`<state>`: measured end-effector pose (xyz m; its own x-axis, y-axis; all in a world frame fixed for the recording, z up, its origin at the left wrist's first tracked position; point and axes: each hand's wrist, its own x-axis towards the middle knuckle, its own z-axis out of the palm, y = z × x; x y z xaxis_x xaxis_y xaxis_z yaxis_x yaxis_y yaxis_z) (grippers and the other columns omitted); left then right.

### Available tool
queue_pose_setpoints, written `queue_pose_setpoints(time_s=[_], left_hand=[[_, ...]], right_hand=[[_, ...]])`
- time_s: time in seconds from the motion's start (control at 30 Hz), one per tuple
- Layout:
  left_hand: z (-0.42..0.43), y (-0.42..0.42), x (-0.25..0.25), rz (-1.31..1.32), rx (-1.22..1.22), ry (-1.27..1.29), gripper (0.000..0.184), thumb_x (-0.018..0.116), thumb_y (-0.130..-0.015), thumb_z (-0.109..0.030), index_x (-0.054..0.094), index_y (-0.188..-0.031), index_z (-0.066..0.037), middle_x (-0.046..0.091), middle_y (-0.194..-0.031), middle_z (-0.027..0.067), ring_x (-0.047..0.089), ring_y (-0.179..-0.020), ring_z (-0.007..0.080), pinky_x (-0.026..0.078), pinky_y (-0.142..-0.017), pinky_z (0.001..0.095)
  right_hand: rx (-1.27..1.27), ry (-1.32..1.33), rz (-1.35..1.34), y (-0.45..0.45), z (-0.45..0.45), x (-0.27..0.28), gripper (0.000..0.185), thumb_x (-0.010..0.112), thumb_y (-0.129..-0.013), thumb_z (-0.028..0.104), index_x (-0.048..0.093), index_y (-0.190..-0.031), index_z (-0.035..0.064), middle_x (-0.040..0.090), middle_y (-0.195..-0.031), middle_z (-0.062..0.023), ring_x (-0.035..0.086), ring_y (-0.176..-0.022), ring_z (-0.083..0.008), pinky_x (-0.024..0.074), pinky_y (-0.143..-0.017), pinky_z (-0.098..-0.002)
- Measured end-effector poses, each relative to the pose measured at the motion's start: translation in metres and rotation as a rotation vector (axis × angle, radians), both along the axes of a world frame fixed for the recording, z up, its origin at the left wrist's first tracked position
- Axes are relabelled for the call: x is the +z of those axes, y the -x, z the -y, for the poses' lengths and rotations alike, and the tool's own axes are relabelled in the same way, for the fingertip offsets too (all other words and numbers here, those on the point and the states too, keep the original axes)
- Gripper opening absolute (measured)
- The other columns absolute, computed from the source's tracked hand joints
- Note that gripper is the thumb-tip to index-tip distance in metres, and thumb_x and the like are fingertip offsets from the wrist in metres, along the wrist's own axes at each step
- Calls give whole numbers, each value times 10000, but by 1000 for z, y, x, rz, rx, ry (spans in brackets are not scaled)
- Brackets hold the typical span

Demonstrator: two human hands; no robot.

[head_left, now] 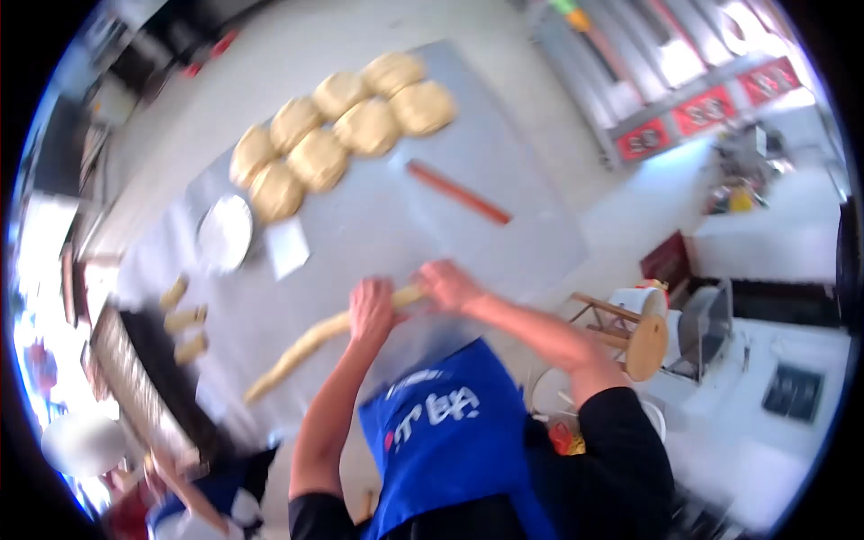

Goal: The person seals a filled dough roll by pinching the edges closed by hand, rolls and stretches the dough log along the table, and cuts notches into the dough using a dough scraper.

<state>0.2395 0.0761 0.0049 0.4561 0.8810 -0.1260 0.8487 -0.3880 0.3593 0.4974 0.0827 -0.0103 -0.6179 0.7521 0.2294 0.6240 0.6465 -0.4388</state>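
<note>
A long rope of dough (310, 342) runs slantwise along the near side of the metal worktable (387, 234). My left hand (371, 310) is closed over it near its right-hand part. My right hand (447, 286) grips the same rope at its right end, the fingers slightly blurred. A short stretch of dough shows between the two hands. Beyond my hands lie a reddish-brown rolling pin (459, 192) and a white rectangular card or scraper (287, 247).
Several flattened dough rounds (318, 160) sit in two rows at the far side. A round pale dish (225, 234) and short dough pieces (186, 319) lie leftward, beside a dark long box (148, 387). Another person's arm (184, 486) shows lower left. A wooden stool (646, 346) stands right.
</note>
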Motion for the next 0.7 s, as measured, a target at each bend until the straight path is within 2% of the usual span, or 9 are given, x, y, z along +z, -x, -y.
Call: queue_pose_setpoints(time_s=[0.07, 0.1, 0.13, 0.2, 0.23, 0.27, 0.4, 0.57, 0.7], left_hand=[[-12, -18, 18, 56, 41, -46, 1004, 945, -653, -558, 585, -1449, -65, 599, -1399, 169, 515, -1410, 390, 428, -1159, 535], [-13, -20, 23, 68, 30, -80, 868, 847, -831, -521, 564, -1516, -70, 561, -1529, 188, 459, -1500, 415, 374, -1236, 570], [-11, -23, 7, 86, -1, -94, 868, 847, -831, -521, 564, -1516, -70, 561, -1529, 188, 459, -1500, 415, 374, -1236, 570], [2, -27, -41, -114, -16, -335, 672, 675, -999, -406, 539, -1578, -92, 506, -1639, 162, 389, -1567, 440, 307, -1293, 584], [13, -31, -35, -102, 1, -231, 594, 566, -1045, -286, 520, -1610, -106, 477, -1687, 121, 346, -1598, 450, 288, -1306, 582], [24, -32, -29, -107, 12, -211, 582, 584, -1041, -292, 538, -1589, -100, 498, -1669, 106, 363, -1591, 447, 289, -1300, 591], [78, -28, -29, 12, 11, -271, 543, 607, -1023, -297, 579, -1526, -94, 503, -1643, 180, 376, -1573, 483, 305, -1273, 638], [43, -32, -19, 12, 20, -195, 587, 615, -1001, -321, 558, -1539, -92, 465, -1651, 264, 346, -1577, 518, 261, -1300, 642], [-33, -28, -15, -76, 182, -215, 699, 617, -1007, -382, 489, -1593, -22, 347, -1714, 318, 223, -1635, 512, 133, -1348, 614]], right_hand=[[-204, 133, 20, 16, 0, 16, 666, 693, -978, 570, 647, -1385, 46, 620, -1192, -199, 611, -1097, -407, 496, -952, -551], [-307, 195, 26, 29, 4, 24, 643, 668, -1002, 550, 648, -1393, 39, 624, -1202, -207, 612, -1130, -415, 488, -977, -564], [-358, 149, -8, 45, 2, 27, 635, 674, -996, 533, 650, -1389, 34, 632, -1257, -211, 606, -1185, -413, 471, -1022, -563], [-409, 89, -45, 54, 8, 29, 627, 681, -989, 515, 652, -1385, 29, 641, -1313, -215, 599, -1240, -411, 454, -1068, -561], [-393, 35, 20, 57, 17, 29, 661, 654, -1008, 517, 609, -1456, 33, 610, -1408, -229, 557, -1334, -417, 409, -1138, -572], [-379, -17, 85, 62, 28, 27, 698, 628, -1026, 519, 567, -1527, 36, 580, -1504, -243, 515, -1429, -422, 363, -1209, -582], [-284, 102, 122, 41, 89, 17, 778, 604, -1042, 524, 439, -1644, 59, 467, -1648, -247, 408, -1552, -417, 214, -1322, -605], [-372, -9, 230, 43, 58, 7, 822, 536, -1044, 612, 412, -1675, 100, 429, -1677, -263, 382, -1568, -443, 198, -1320, -628], [-546, -47, 192, 51, -22, 7, 853, 499, -1039, 667, 420, -1667, 96, 403, -1679, -293, 356, -1565, -503, 178, -1305, -677]])
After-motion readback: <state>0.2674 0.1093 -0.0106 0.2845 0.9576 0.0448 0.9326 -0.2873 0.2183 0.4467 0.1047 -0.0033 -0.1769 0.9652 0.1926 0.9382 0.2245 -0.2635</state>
